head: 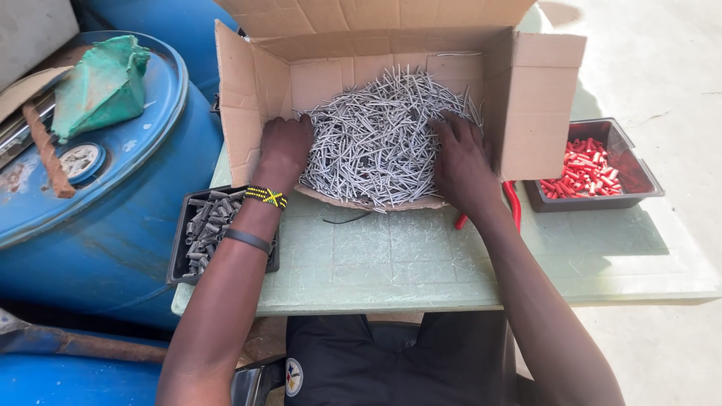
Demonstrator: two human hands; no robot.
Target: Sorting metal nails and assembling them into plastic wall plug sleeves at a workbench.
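At the bottom of the frame sit the person's dark-trousered knees (391,357), tucked under a pale green table (421,263). Both forearms reach up to an open cardboard box (259,83) at centre. The left hand (283,150) lies flat, fingers spread, on the left edge of a heap of grey nails (380,135); the right hand (460,162) presses open-palmed on its right edge. A black tray of grey plugs (207,225) sits lower left, a tray of red plugs (587,169) at right, a blue drum (113,203) at far left.
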